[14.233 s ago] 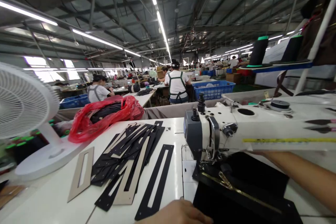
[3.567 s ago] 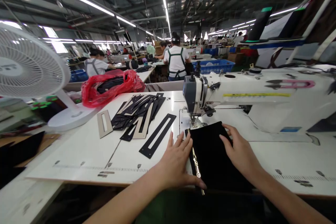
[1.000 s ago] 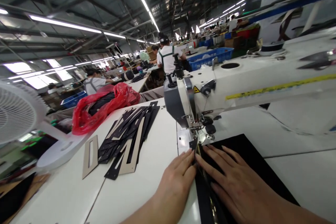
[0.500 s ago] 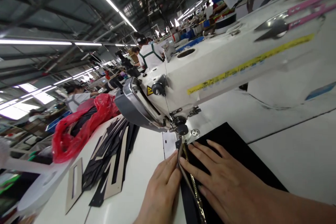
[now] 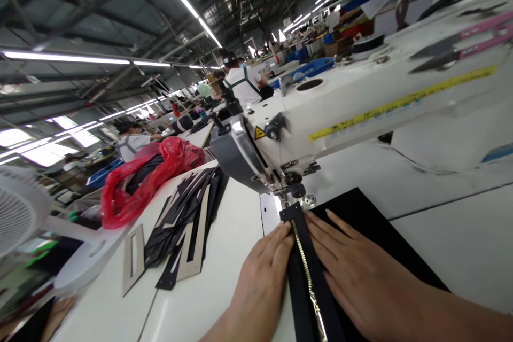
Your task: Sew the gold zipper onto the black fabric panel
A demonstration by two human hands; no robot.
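Observation:
A gold-toothed zipper [image 5: 308,278] runs toward me through the slot of a black strip frame [image 5: 294,212]. The frame lies flat over black fabric [image 5: 360,211], its far end close to the presser foot of the sewing machine [image 5: 294,184]. My left hand [image 5: 262,278] rests along the frame's left edge, fingers stretched and close together, fingertips touching its upper left corner. Flat on the fabric lies my right hand [image 5: 356,272], its fingertips against the frame's right side. The fabric under that palm is hidden.
Left of the machine, several black and beige slotted strips [image 5: 188,230] lie piled on the white table [image 5: 212,299]. Beyond them is a red plastic bag [image 5: 152,179]. A white fan [image 5: 24,214] stands at far left. Pink-handled scissors [image 5: 460,43] lie on the machine arm. Other people sit farther back.
The frame's curled, raised edge beside the zipper now lies flat. My left fingertips have shifted onto its upper left corner. The camera view has swung slightly left.

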